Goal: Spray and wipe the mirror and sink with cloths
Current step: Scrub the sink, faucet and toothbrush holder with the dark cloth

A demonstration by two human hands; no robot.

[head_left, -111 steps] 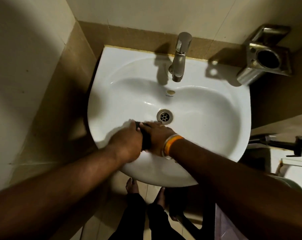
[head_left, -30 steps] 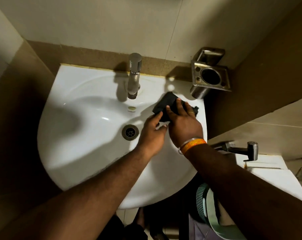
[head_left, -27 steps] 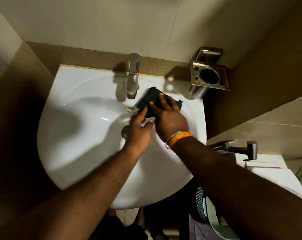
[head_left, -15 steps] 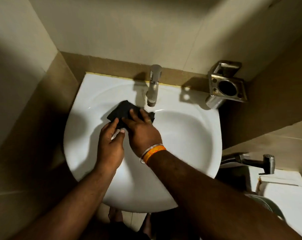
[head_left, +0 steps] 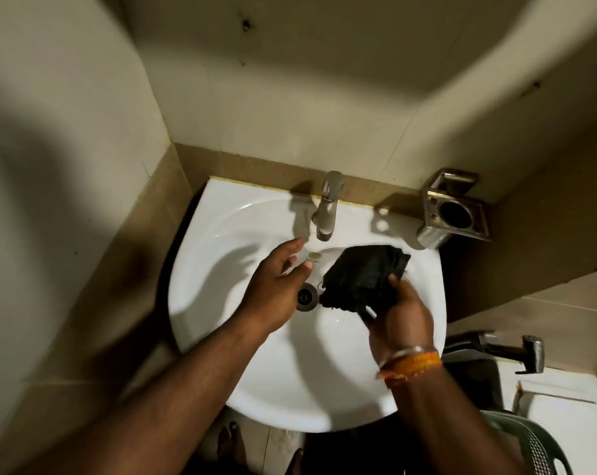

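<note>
From the head view, half a second ago both hands pressed the black cloth [head_left: 365, 277] against the far left slope of the sink [head_left: 341, 389]. Now the cloth is lifted off the porcelain, bunched up and held over the right side of the basin, just right of the drain [head_left: 306, 296].

The right hand [head_left: 398, 320] grips the cloth's near edge with curled fingers. The left hand [head_left: 278, 287] has let go and hangs over the basin with fingers loosely spread, holding nothing.

The cloth's long axis runs from near left to far right, its far end toward the steel cup holder [head_left: 454, 214].

The faucet [head_left: 327, 207] stands at the far rim. The left hand covers part of the drain. The cloth's folds are too dark to make out.
</note>
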